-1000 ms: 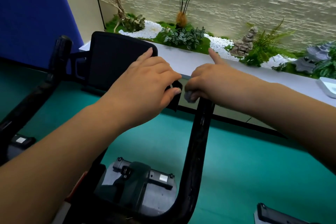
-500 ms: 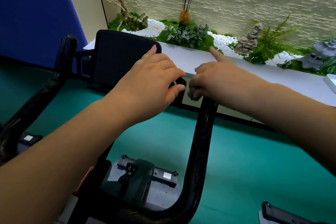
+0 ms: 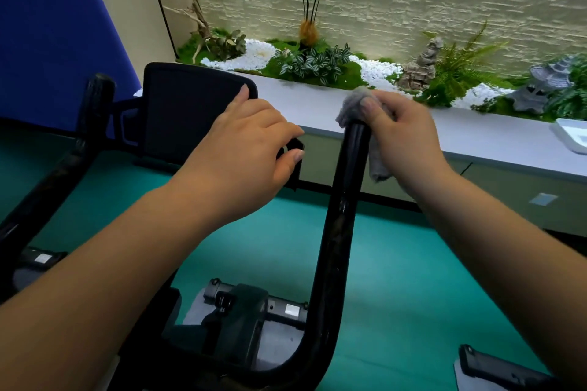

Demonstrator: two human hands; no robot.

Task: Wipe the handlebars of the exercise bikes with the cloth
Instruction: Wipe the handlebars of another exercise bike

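In the head view, the grey cloth (image 3: 357,105) is pinched by the right hand (image 3: 401,136) over the tip of the right handlebar (image 3: 343,209). The console (image 3: 190,111) is gripped by the left hand (image 3: 244,143). The left handlebar (image 3: 79,149) is judged still unwiped.

glossy blk handlebar (image 3: 344,200), fuzzy grey cloth (image 3: 354,103), matt screen (image 3: 187,111)
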